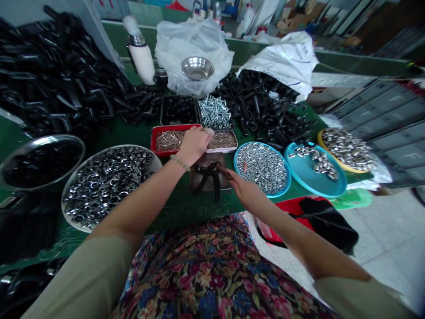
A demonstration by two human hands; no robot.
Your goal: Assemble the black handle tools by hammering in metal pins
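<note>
My left hand (195,145) rests with its fingers curled down over a red tray (162,144) of small brass-coloured screws, at the edge of a neighbouring tray of similar screws (222,140). Whether those fingers hold a screw is hidden. My right hand (242,188) pinches a thin dark rod (223,170) between its fingertips. The rod's tip points towards a black plier-like hand tool (207,177) on a metal plate (212,170), just in front of the trays. A blue plate of silver nuts (261,168) lies close to my right hand.
A large steel dish of metal rings (106,186) sits left of my arms, beside a steel bowl of black parts (41,161). Heaps of black pipe-like fittings (56,84) and black U-shaped parts (262,106) cover the back of the green table, with trays of bolts and plastic bags.
</note>
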